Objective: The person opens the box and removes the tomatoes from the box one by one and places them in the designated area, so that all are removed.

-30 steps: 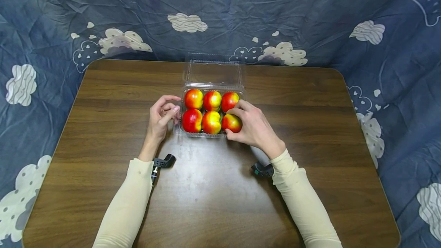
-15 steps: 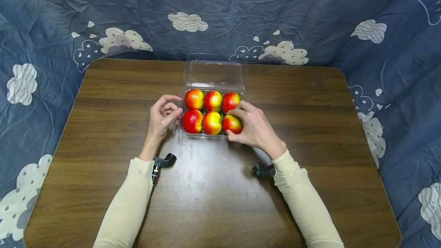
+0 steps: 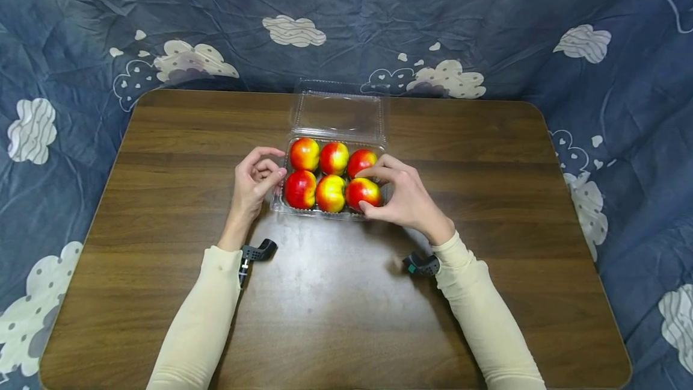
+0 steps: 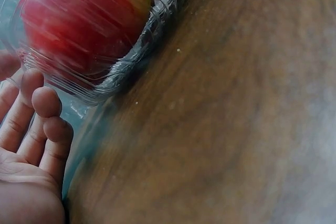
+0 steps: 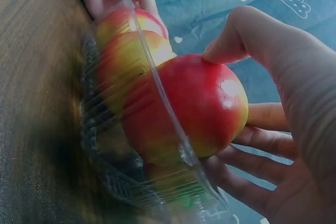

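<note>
Thumb [image 5: 228, 38] against fingers [image 5: 270, 142], pinching with the bare right hand [image 3: 406, 192], spanning no wider than the glossy, round red-and-yellow apple [image 3: 363, 193] and pressing it from near and far sides. Finding it at the right end of the near row in the clear, ribbed plastic container [image 3: 303, 212], bulging above the rim. Probably handling as firm, fairly light and slick, perhaps bruising if squeezed hard; best gripping across the widest part, not pushing on the thin, likely flexing plastic. Showing deep red over most of the side, fading to yellow at the edge, catching white glare. Bordering five matching apples [image 3: 330, 194]. Curving the bare left hand [image 3: 253, 180] loosely at the container's left end, gripping no fruit, perhaps touching the wall. Looking beyond to the folded-back clear plastic lid [image 3: 340, 116].
</note>
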Motion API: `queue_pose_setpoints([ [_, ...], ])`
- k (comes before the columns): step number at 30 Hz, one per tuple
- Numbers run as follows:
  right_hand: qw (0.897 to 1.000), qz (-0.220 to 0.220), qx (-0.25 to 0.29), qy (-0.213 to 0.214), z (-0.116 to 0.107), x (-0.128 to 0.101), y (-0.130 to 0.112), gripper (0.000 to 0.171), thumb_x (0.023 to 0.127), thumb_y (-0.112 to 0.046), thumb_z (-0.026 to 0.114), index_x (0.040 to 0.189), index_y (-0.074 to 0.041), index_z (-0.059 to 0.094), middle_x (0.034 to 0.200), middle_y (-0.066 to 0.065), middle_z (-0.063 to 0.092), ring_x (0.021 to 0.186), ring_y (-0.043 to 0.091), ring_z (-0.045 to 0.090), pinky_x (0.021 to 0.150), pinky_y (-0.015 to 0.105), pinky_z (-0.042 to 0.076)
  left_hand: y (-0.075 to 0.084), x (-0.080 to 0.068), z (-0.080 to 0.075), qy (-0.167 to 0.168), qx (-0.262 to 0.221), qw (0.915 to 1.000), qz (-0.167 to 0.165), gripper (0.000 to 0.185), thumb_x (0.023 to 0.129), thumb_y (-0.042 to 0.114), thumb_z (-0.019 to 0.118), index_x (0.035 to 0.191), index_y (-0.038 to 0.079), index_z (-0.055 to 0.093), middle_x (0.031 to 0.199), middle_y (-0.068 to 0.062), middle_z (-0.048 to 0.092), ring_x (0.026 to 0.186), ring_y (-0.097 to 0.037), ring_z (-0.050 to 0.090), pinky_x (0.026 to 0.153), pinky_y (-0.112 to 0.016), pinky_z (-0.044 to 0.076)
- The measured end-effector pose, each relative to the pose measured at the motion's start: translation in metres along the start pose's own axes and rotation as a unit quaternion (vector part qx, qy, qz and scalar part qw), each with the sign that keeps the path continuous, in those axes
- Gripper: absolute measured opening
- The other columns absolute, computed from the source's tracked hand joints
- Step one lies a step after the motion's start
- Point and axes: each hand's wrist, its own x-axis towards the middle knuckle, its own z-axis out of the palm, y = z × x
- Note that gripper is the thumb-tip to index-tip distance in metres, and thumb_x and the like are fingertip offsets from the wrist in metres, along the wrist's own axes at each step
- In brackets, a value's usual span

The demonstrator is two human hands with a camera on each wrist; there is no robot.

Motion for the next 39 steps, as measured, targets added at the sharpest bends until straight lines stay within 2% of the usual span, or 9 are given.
queue_pose_setpoints([
  [8,0.999,0.009,0.034,-0.009,-0.007,0.001,-0.001,0.041,0.078,-0.03,0.086,0.117,-0.018,0.079,0.104,-0.007,0.063,0.093,0.016,0.06,0.068,0.047,0.054,0.0,0.001,-0.001,0.003,0.007,1.0,-0.002,0.031,0.09,-0.012,0.068,0.12,-0.015,0.061,0.07,-0.004,0.069,0.047,-0.019,0.054,0.045,-0.022,0.051],
  [14,0.998,0.017,0.06,0.002,-0.017,0.0,-0.002,0.041,0.079,-0.026,0.087,0.119,-0.02,0.079,0.106,-0.008,0.065,0.096,0.009,0.063,0.079,0.049,0.063,0.002,0.001,0.0,0.0,0.009,1.0,0.001,0.031,0.09,-0.01,0.068,0.121,-0.014,0.061,0.07,-0.005,0.069,0.047,-0.02,0.054,0.046,-0.022,0.052],
  [18,0.998,0.013,0.059,0.021,-0.025,0.0,-0.001,0.042,0.079,-0.024,0.086,0.12,-0.021,0.079,0.106,-0.008,0.065,0.097,0.008,0.064,0.084,0.043,0.063,0.003,0.002,-0.001,-0.005,0.007,1.0,0.003,0.031,0.091,-0.009,0.069,0.12,-0.015,0.06,0.072,-0.006,0.069,0.048,-0.019,0.055,0.048,-0.022,0.052],
  [28,0.995,0.019,0.044,0.087,-0.044,0.001,0.008,0.041,0.08,-0.02,0.086,0.12,-0.018,0.079,0.107,-0.002,0.066,0.096,0.01,0.063,0.085,0.018,0.056,0.002,0.002,-0.002,-0.002,0.001,1.0,-0.001,0.031,0.09,-0.01,0.069,0.119,-0.016,0.059,0.071,-0.005,0.068,0.048,-0.018,0.054,0.047,-0.021,0.052],
  [33,0.993,0.027,0.02,0.117,-0.047,0.002,0.017,0.042,0.08,-0.021,0.088,0.121,-0.019,0.079,0.107,-0.002,0.066,0.096,0.01,0.064,0.084,0.025,0.06,0.001,0.001,-0.002,-0.001,0.002,1.0,-0.001,0.031,0.09,-0.011,0.069,0.12,-0.016,0.06,0.071,-0.005,0.068,0.049,-0.019,0.055,0.047,-0.021,0.052],
  [39,0.988,0.052,-0.01,0.142,-0.048,0.005,0.032,0.041,0.082,-0.024,0.086,0.122,-0.019,0.079,0.108,0.0,0.066,0.097,0.012,0.064,0.084,0.024,0.06,0.0,-0.001,-0.001,-0.005,-0.009,0.9999,0.001,0.032,0.089,-0.014,0.069,0.119,-0.018,0.059,0.07,-0.005,0.068,0.05,-0.019,0.056,0.047,-0.021,0.051],
])
